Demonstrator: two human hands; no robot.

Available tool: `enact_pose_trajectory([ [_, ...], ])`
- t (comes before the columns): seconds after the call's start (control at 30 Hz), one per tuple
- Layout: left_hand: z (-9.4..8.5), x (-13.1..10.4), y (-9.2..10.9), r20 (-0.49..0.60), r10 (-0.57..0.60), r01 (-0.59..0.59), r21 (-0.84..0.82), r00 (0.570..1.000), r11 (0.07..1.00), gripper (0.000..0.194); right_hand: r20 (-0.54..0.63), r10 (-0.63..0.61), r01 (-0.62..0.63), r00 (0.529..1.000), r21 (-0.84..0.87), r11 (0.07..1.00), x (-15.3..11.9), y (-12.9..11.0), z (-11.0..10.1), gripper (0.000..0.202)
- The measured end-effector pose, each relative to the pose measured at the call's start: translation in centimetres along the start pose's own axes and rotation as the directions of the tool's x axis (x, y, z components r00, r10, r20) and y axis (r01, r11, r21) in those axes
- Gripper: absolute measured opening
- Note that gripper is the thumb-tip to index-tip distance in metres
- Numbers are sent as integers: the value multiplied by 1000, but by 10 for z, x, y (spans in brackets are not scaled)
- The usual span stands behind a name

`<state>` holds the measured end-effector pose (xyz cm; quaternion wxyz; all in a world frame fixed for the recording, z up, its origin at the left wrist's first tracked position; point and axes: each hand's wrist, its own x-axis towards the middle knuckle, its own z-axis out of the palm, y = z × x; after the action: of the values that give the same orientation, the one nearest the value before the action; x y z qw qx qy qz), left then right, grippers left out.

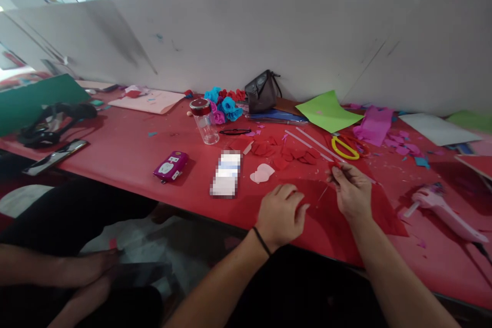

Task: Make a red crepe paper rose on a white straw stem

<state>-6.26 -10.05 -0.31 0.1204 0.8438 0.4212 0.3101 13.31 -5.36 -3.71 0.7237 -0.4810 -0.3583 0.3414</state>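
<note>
My right hand (354, 192) pinches a small piece of red crepe paper (335, 164) between thumb and fingers. A thin pale strand (322, 196) slants down on the left of it; I cannot tell what it is. Loosely curled, my left hand (282, 212) hovers by the table's front edge with a gap between thumb and fingers and nothing visible in it. Under and between the hands lies a sheet of red paper (384, 215). Cut red petal pieces (295, 155) are scattered beyond, and pale pink petal shapes (263, 172) rest beyond my left hand.
Yellow-handled scissors (346, 148), clear sticks (307, 143) and a pink glue gun (448, 210) lie around my right hand. A phone (226, 174), purple case (171, 166), glass bottle (205, 122) and paper flowers (226, 105) stand leftward. Another person's hands (88, 271) are at lower left.
</note>
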Motion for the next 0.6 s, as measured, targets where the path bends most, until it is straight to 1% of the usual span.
enact_pose_trajectory([
  [0.07, 11, 21, 12, 62, -164, 166, -22, 984, 986, 29, -10, -7, 7, 1000, -6, 1000, -1, -1, 0, 26],
  [0.17, 24, 52, 20, 211, -287, 309, -84, 935, 947, 33, -8, -12, 12, 1000, -14, 1000, -1, -3, -2, 25],
  [0.2, 29, 60, 21, 245, -303, 339, -120, 921, 933, 33, -1, -13, 13, 1000, -17, 1000, -1, -3, -2, 25],
  [0.3, 42, 79, 23, 319, -281, 365, -243, 905, 899, 30, -3, -31, 31, 1000, -28, 999, 1, -3, -2, 23],
  [0.37, 50, 87, 23, 335, -277, 383, -310, 901, 870, 34, -7, -52, 52, 999, -46, 998, 1, -3, -1, 23],
  [0.5, 62, 95, 20, 291, -283, 390, -439, 914, 809, 39, 21, -71, 72, 997, -91, 993, 1, -7, 3, 21],
  [0.6, 65, 91, 19, 260, -273, 370, -487, 926, 791, 44, 52, -45, 52, 998, -129, 990, -1, -10, 5, 21],
])
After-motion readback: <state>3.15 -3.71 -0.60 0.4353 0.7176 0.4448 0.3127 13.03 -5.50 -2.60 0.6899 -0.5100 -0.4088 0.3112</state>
